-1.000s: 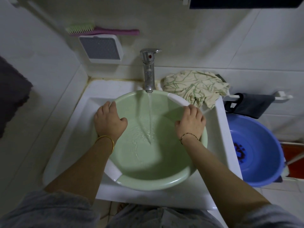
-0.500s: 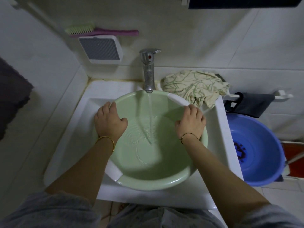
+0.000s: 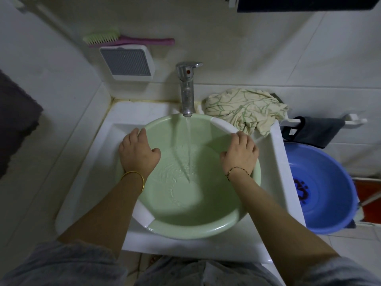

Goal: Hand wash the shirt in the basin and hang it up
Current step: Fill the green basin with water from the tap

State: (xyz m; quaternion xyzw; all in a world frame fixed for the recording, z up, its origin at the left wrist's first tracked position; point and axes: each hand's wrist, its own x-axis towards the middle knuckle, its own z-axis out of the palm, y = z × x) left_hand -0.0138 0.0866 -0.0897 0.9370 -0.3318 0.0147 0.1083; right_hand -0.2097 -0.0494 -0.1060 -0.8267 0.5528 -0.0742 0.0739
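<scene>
The left hand (image 3: 138, 153) and right hand (image 3: 240, 154) clamp the rim of the round pale-green plastic basin (image 3: 206, 230) under the running chrome tap (image 3: 187, 89). Hold it level while it fills; the crumpled cream shirt (image 3: 243, 106) lies at the back-right corner of the white sink (image 3: 86, 182).

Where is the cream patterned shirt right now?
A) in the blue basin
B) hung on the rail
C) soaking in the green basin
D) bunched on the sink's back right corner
D: the shirt lies bunched on the back corner of the sink, right of the faucet; the green basin holds only water, with the left hand and right hand gripping its rim.
</scene>
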